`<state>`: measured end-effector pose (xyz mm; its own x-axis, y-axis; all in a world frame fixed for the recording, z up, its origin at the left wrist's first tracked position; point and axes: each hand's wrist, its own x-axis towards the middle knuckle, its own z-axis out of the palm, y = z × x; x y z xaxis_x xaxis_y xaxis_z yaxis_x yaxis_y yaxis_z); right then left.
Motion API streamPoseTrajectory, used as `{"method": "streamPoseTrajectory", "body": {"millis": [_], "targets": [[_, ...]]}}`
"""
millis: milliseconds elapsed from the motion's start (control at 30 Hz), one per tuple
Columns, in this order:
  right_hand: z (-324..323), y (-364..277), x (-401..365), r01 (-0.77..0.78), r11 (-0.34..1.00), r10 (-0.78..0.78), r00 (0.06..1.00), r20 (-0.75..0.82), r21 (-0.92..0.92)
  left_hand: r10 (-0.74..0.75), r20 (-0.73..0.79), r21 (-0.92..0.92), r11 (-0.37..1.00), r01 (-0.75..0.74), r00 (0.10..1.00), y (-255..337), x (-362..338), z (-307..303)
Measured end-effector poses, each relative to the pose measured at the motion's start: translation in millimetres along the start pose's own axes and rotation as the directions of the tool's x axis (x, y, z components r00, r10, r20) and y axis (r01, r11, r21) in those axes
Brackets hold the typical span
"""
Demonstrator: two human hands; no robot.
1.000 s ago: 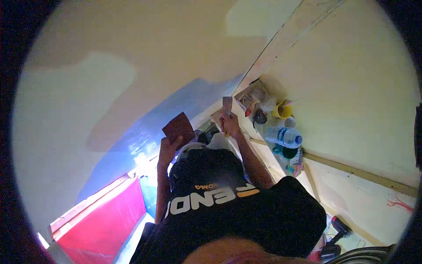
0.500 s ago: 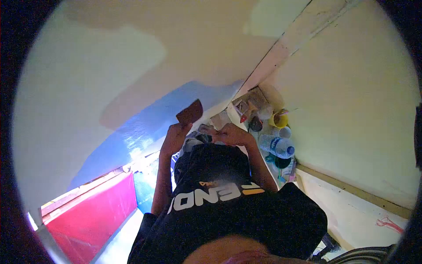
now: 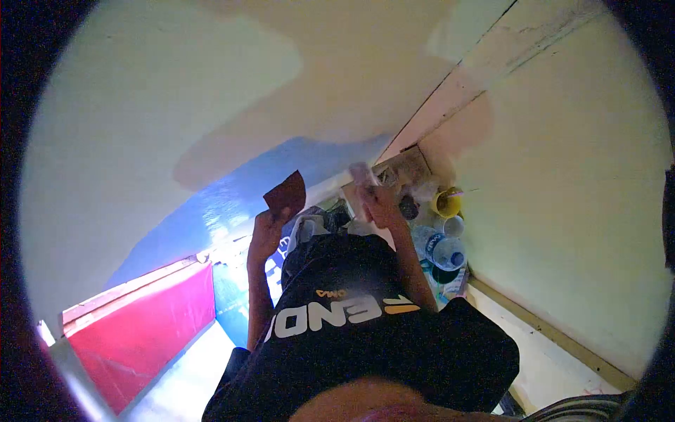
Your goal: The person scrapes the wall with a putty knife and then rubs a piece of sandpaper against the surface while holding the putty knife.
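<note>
My left hand point(image 3: 266, 234) is closed on the lower edge of a stiff, dark reddish-brown sheet point(image 3: 287, 193), which looks like a piece of sandpaper and stands up above the fingers. My right hand point(image 3: 380, 205) is raised at the shelf's left end. Its fingers are closed on a small pale, flat thing point(image 3: 361, 173), smeared by motion, and its kind does not show. Between the hands, just past my black shirt point(image 3: 344, 281), lies a grey and dark bundle point(image 3: 316, 224) that looks like cloth or plastic.
To the right, a ledge holds a yellow cup point(image 3: 447, 202), a white cup point(image 3: 453, 226), a clear water bottle point(image 3: 444, 251) and a dark round container point(image 3: 408, 207). A blue and cream wall point(image 3: 281, 165) stands in front. A red panel point(image 3: 144, 334) is at lower left.
My hands have moved apart. The right one has risen from the bundle with the pale thing. The left has shifted slightly left and down, still holding the brown sheet.
</note>
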<state>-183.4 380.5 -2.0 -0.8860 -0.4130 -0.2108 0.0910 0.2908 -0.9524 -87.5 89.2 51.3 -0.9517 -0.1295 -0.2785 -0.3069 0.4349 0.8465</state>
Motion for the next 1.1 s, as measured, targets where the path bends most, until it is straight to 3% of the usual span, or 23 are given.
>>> {"method": "streamPoseTrajectory", "body": {"millis": [33,100,133,167,333,433,567,700,800,933,967,1000,1033,1100], "targets": [[1.0,3.5,1.1,-0.062,0.982,0.075,0.995,-0.07,0.179,-0.009,0.003,-0.024,1.0,0.009,1.0,-7.1,-1.7,-0.6],[19.0,11.4,13.6,0.095,0.939,-0.04,0.984,-0.171,0.33,-0.034,0.003,-0.097,0.995,0.034,0.999,-10.9,-8.0,6.1],[24.3,16.4,20.4,0.133,0.928,-0.074,0.981,-0.178,0.348,-0.047,0.001,-0.133,0.99,0.047,0.999,-8.0,-11.3,6.7],[29.5,20.7,27.1,0.17,0.915,-0.107,0.977,-0.185,0.365,-0.144,0.071,-0.014,0.989,0.145,0.987,-4.7,-12.2,1.9],[38.2,42.6,64.2,0.209,0.952,-0.2,0.978,-0.065,0.223,-0.14,0.024,-0.056,0.988,0.141,0.99,12.7,-25.5,3.7],[43.4,30.4,83.3,0.109,0.946,-0.091,0.993,-0.074,0.304,-0.21,-0.033,-0.043,0.977,0.208,0.977,9.0,-35.8,0.2],[59.4,68.0,93.4,0.126,0.89,-0.108,0.992,-0.067,0.439,-0.226,-0.103,-0.16,0.965,0.209,0.969,-24.9,-53.3,3.4],[55.3,43.9,99.8,0.144,0.872,-0.143,0.989,-0.038,0.468,-0.214,-0.185,-0.212,0.962,0.174,0.959,-25.0,-58.7,4.7],[61.6,50.5,90.6,0.119,0.864,-0.11,0.993,-0.047,0.489,-0.307,-0.04,-0.105,0.948,0.301,0.951,-33.1,-56.2,-3.5],[62.3,43.8,91.6,0.051,0.805,-0.038,0.999,-0.035,0.592,-0.266,-0.041,-0.163,0.953,0.256,0.963,-24.2,-58.1,-0.1],[57.1,37.2,86.8,0.037,0.877,-0.011,0.998,-0.056,0.479,-0.241,-0.023,-0.169,0.957,0.234,0.97,-30.4,-57.1,1.3],[53.2,38.9,87.9,0.05,0.865,-0.02,0.998,-0.064,0.499,-0.213,-0.015,-0.179,0.962,0.207,0.977,-32.8,-51.2,6.3],[55.5,42.0,88.4,0.06,0.847,-0.03,0.997,-0.065,0.528,-0.217,-0.01,-0.356,0.913,0.199,0.976,-19.6,-48.5,12.0],[57.1,48.3,91.9,0.071,0.809,-0.059,0.997,-0.04,0.584,-0.196,-0.007,-0.349,0.919,0.181,0.981,-20.1,-46.7,11.7]]}}
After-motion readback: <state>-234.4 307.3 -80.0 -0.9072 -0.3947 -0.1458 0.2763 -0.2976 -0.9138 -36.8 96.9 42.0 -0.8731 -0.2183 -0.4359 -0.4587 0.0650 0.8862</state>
